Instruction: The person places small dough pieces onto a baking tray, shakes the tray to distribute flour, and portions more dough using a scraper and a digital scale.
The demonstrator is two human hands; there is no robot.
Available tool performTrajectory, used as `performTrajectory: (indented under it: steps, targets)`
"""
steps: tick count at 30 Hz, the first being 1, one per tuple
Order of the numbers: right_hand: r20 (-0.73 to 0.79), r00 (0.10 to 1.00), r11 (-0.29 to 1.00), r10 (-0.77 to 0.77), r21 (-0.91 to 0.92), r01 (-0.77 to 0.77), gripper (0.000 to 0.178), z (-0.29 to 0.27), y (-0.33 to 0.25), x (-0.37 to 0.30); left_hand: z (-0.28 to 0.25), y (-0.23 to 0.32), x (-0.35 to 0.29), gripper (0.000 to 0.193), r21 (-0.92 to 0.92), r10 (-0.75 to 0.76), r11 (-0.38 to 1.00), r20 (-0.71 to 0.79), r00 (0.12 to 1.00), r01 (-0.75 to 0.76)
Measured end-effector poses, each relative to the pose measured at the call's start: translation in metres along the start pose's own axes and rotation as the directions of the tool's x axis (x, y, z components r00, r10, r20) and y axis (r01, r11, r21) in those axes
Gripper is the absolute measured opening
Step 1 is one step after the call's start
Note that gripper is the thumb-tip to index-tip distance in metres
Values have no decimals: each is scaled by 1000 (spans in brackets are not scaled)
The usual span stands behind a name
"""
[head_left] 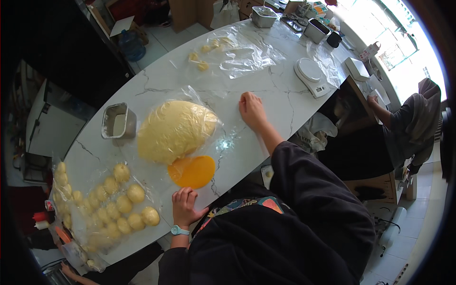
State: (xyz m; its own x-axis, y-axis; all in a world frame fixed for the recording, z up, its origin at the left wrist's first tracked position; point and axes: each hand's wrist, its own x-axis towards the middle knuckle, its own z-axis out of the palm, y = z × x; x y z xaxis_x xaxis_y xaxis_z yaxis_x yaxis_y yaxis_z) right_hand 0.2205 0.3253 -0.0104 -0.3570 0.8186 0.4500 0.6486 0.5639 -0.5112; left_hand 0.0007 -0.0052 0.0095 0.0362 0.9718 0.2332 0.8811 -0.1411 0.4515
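My left hand [186, 207], with a pale watch on the wrist, rests at the near table edge, thumb apart from the fingers and nothing held. Just beyond its fingertips lies an orange, rounded dough scraper [192, 172], one end against a big mound of yellow dough [173, 129] under clear plastic film. To the right of the dough, my right hand [253, 110] sits on the marble tabletop, fingers curled in; no object shows in it. Several dough balls [124, 203] lie in rows at the left, partly covered by clear film [99, 232].
A metal tin [118, 121] with pale contents stands left of the dough. Small dough pieces [203, 65] lie in plastic film at the far side. A white kitchen scale [312, 76] and more tins [317, 31] line the right. Another person [403, 128] stands at the right.
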Motion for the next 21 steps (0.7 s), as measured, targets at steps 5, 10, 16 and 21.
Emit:
performTrajectory:
  steps: [5, 10, 16, 21]
  targets:
    - [258, 953, 931, 161, 281, -233, 31, -33, -52, -63, 6, 0, -7, 55, 3, -39, 999, 4, 999, 39]
    - [51, 992, 893, 116, 432, -127, 57, -47, -4, -67, 7, -2, -4, 55, 23, -19, 1000, 5, 1000, 18]
    - [96, 916, 444, 389, 852, -278, 50, -16, 5, -36, 11, 1, -2, 55, 27, -18, 999, 12, 1000, 18]
    - [303, 949, 921, -84, 386, -42, 18, -43, 0, -81, 13, -4, -6, 56, 8, -28, 1000, -6, 1000, 28]
